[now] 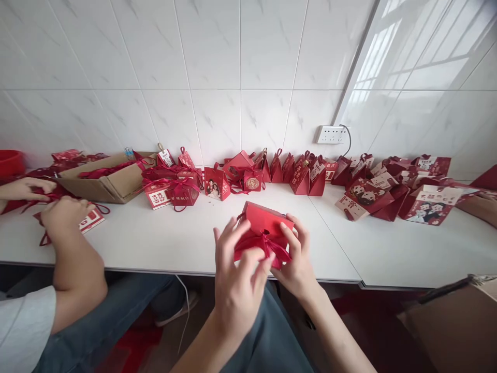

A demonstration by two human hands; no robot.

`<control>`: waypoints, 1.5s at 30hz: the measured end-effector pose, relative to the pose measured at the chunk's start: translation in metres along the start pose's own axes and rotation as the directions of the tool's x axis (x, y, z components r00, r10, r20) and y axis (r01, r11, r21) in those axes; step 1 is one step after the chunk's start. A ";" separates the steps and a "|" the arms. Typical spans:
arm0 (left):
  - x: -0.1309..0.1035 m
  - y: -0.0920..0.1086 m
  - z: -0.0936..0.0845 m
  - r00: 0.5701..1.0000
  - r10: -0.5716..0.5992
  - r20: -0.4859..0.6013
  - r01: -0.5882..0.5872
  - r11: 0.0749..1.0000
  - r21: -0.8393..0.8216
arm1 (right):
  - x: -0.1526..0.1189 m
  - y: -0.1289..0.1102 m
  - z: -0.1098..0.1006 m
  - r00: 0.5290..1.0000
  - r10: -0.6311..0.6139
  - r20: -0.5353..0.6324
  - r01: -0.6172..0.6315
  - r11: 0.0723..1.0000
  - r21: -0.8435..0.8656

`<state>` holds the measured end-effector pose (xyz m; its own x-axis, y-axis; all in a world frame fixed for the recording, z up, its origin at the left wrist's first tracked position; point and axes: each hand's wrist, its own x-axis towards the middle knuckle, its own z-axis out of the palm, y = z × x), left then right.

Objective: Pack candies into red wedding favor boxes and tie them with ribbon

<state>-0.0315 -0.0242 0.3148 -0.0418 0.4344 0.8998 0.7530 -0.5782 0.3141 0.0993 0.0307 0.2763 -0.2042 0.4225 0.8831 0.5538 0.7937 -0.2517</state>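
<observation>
A red gift box (pixel 264 220) is between my two hands at the front edge of the white table. A dark red ribbon (pixel 254 243) is tied in a bow across its near side, below a small dark hole. My left hand (pixel 236 269) lies over the left of the box, its thumb and a finger pinched on the ribbon near the knot. Wrapped around the right side, my right hand (pixel 297 256) steadies the box. The underside of the box is hidden.
Several finished red gift boxes (pixel 306 173) line the wall, with more piled at right (pixel 430 204). Left are a cardboard tray (pixel 116 181) of ribbons and a co-worker's hands (pixel 64 215) on another box. A power strip (pixel 333 135) hangs on the wall. A carton (pixel 454 321) stands lower right.
</observation>
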 end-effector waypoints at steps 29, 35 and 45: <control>0.026 0.021 -0.047 0.991 0.063 -0.121 -0.059 0.998 0.034 | 0.009 -0.045 -0.048 0.980 0.126 -0.156 -0.113 0.990 0.089; 0.029 -0.017 -0.029 0.850 -0.516 0.105 0.511 0.762 -0.397 | 0.000 -0.030 -0.045 0.752 0.654 0.083 -0.547 0.549 0.632; -0.001 0.019 -0.011 0.895 -0.331 0.300 0.440 0.772 -0.459 | -0.003 -0.042 -0.012 0.631 0.637 0.443 -0.602 0.041 0.797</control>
<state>-0.0244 -0.0435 0.3233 -0.0901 0.7871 0.6102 0.2619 -0.5724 0.7770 0.0865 -0.0093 0.2886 -0.1340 0.9659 0.2214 -0.4980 0.1275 -0.8578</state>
